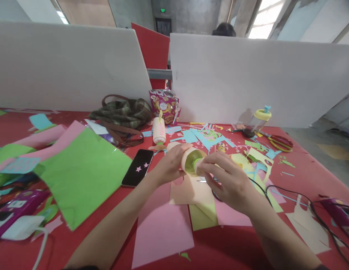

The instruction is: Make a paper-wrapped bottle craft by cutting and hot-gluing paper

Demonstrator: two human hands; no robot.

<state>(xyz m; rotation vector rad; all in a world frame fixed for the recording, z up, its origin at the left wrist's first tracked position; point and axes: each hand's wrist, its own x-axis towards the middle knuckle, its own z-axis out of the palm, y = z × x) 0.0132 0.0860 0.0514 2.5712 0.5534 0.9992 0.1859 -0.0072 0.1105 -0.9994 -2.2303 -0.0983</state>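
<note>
My left hand (pixel 174 161) is wrapped around a plastic bottle (pixel 193 159) covered in cream paper, held tilted above the table. Its clear yellowish shoulder and bright green neck ring face right. The fingers of my right hand (pixel 226 178) are closed at the neck end, hiding the tip. Below that hand, scissors (pixel 202 181) show only a blade and part of a dark handle. Under both hands lie pink paper (pixel 163 228), a cream sheet (pixel 181 195) with a cut-out hole and a yellow-green piece (pixel 204 215). A similar wrapped bottle (pixel 159 131) stands neck down farther back.
A phone (pixel 137 167) with two pink stars lies left, beside green paper (pixel 84 172). Behind are a plaid bag (pixel 124 114) and a purple snack bag (pixel 164 107). At right are a clear bottle (pixel 254 122), red-handled scissors (pixel 280 141), scraps and a black cable (pixel 294 189).
</note>
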